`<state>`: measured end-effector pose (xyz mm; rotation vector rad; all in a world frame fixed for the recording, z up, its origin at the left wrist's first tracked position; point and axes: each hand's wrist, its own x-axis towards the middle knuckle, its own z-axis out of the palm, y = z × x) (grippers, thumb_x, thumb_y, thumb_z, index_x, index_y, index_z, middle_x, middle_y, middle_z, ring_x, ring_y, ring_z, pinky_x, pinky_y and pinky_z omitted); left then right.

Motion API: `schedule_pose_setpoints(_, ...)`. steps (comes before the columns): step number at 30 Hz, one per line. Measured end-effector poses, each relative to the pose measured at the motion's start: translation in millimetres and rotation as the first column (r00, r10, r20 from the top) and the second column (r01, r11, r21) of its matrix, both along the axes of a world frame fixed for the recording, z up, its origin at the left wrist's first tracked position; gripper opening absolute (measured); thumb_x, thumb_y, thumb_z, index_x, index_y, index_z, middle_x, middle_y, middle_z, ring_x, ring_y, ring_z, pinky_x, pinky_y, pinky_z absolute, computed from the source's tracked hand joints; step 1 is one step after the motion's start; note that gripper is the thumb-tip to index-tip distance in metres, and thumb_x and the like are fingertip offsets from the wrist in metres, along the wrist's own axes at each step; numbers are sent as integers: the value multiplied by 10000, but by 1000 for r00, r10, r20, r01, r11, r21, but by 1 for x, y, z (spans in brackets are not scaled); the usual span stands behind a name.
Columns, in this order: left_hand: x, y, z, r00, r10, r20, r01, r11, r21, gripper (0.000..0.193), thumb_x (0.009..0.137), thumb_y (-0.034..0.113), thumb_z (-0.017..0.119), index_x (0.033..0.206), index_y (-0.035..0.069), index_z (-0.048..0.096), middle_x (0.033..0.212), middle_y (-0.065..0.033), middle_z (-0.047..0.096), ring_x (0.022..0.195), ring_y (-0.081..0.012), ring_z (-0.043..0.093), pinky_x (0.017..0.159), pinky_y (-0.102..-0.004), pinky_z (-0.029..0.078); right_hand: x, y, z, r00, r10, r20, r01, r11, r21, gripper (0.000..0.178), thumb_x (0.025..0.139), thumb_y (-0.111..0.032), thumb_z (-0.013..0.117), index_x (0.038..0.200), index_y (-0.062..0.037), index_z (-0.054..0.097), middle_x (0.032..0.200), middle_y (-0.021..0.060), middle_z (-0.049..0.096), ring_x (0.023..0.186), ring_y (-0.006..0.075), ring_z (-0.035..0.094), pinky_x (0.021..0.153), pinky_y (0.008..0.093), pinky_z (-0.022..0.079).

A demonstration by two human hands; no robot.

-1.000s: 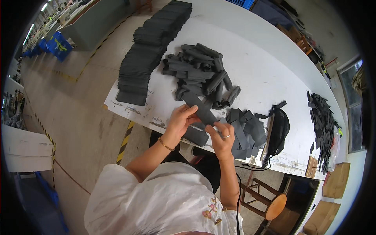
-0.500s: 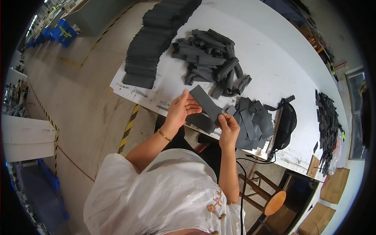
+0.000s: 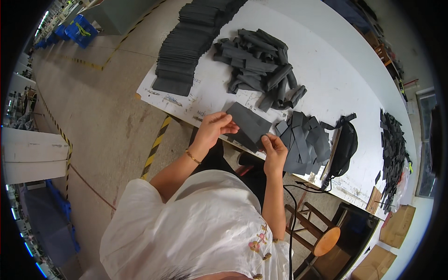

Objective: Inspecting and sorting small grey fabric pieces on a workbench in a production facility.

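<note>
You hold a flat dark grey fabric piece point(image 3: 249, 125) over the white table's point(image 3: 326, 79) near edge, left hand point(image 3: 213, 129) pinching its left side, right hand point(image 3: 273, 147) gripping its lower corner. This looks like folding; next, align edges squarely. Loose flat pieces point(image 3: 305, 140) lie just right.

A long white worktable point(image 3: 336, 70) stands on a bare grey concrete floor point(image 3: 98, 116) marked with yellow-and-black hazard tape point(image 3: 157, 143). A round-seated wooden stool point(image 3: 325, 240) sits under the table's near edge. Blue plastic crates point(image 3: 77, 31) stand far off at the upper left, brown cardboard boxes point(image 3: 396, 226) at the lower right. Daylight falls evenly throughout.
</note>
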<state>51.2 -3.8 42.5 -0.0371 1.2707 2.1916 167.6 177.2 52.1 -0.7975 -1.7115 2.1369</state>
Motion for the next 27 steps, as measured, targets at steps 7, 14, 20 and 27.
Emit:
schedule_pose_setpoints(7, 0, -16, -8, 993, -58, -99, 59, 998, 11, 234, 965, 178, 561, 891, -35, 624, 852, -116, 659, 750, -223, 680, 717, -321, 571, 5, -1, -6, 1000, 13, -18, -11, 994, 106, 170, 874, -105, 693, 978, 28, 672, 781, 18, 638, 643, 63, 535, 566, 218, 439)
schedule_pose_setpoints(14, 9, -13, -16, 726, -193, -660, -283, 791, -543, 156, 858, 122, 679, 987, 36, 657, 872, -86, 633, 737, -162, 594, 649, -263, 472, 13, -11, -23, 978, -132, 161, -1, 769, 639, 212, 810, -94, 733, 980, -1, 647, 689, 52, 587, 594, 159, 550, 572, 299, 457)
schedule_pose_setpoints(20, -81, 61, -8, 671, 34, -741, -360, 888, -285, 124, 907, 126, 642, 963, 19, 665, 802, -57, 675, 714, -87, 603, 652, -230, 468, 18, 22, -11, 970, -228, 86, 65, 582, 810, 159, 807, -78, 713, 866, -30, 573, 786, 129, 558, 684, 304, 561, 604, 390, 456)
schedule_pose_setpoints(27, -161, 177, 1, 788, -183, -587, -173, 850, -497, 197, 870, 150, 665, 997, 0, 657, 697, -66, 670, 540, -118, 613, 513, -271, 488, 29, 113, -19, 863, -474, 174, -241, -83, 967, 259, 831, -179, 682, 1043, -42, 623, 978, 100, 585, 962, 287, 554, 769, 386, 463)
